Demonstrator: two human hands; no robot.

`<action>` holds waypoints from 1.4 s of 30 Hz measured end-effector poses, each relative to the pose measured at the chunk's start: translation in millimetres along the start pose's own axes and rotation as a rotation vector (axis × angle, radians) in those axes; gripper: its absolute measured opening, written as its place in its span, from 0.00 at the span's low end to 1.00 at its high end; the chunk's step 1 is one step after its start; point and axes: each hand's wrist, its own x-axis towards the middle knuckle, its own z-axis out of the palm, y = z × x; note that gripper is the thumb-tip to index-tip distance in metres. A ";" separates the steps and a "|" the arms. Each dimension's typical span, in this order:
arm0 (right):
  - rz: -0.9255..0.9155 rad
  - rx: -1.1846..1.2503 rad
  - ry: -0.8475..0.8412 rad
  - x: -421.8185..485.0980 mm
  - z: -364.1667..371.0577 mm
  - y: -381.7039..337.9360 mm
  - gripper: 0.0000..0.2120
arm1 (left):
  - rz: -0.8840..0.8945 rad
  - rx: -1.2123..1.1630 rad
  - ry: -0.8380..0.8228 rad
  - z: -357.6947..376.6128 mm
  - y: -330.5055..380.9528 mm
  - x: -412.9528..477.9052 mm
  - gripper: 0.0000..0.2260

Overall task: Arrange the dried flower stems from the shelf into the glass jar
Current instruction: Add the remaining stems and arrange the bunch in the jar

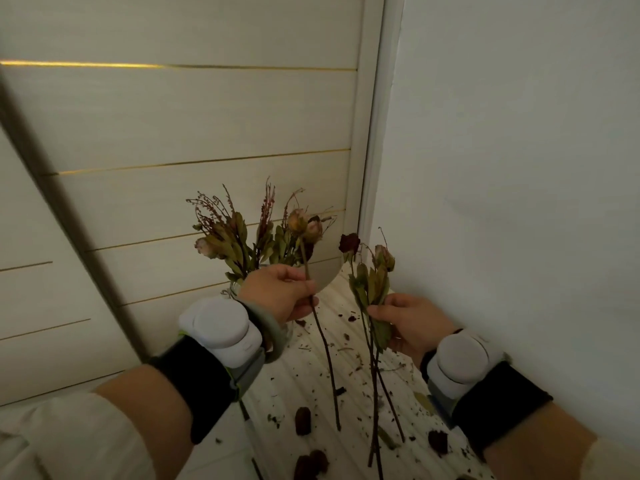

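Left hand (280,292) pinches one rose stem (326,355) near-upright — glass jar (231,291) just behind it; right hand (412,323) grips spare stems (371,285).

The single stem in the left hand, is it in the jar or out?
Out: the left hand pinches the single stem, its bare end hanging over the shelf.

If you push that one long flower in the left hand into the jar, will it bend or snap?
Probably stiff: the single stem hangs nearly straight below the left hand without drooping. Likely brittle too, since crumbled bits litter the shelf. It looks light, as fingertips alone pinch it.
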 end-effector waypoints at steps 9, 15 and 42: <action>-0.158 -0.045 -0.024 -9.3 30.6 -38.1 0.06 | 0.159 -0.032 0.139 -41.3 35.5 0.1 0.05; -0.181 -0.075 0.027 -7.2 41.4 -42.3 0.04 | 0.229 -0.073 0.246 -80.2 59.2 5.9 0.03; 0.198 -0.175 0.189 39.5 9.9 48.8 0.05 | 0.438 -0.105 0.464 -125.4 71.8 48.1 0.09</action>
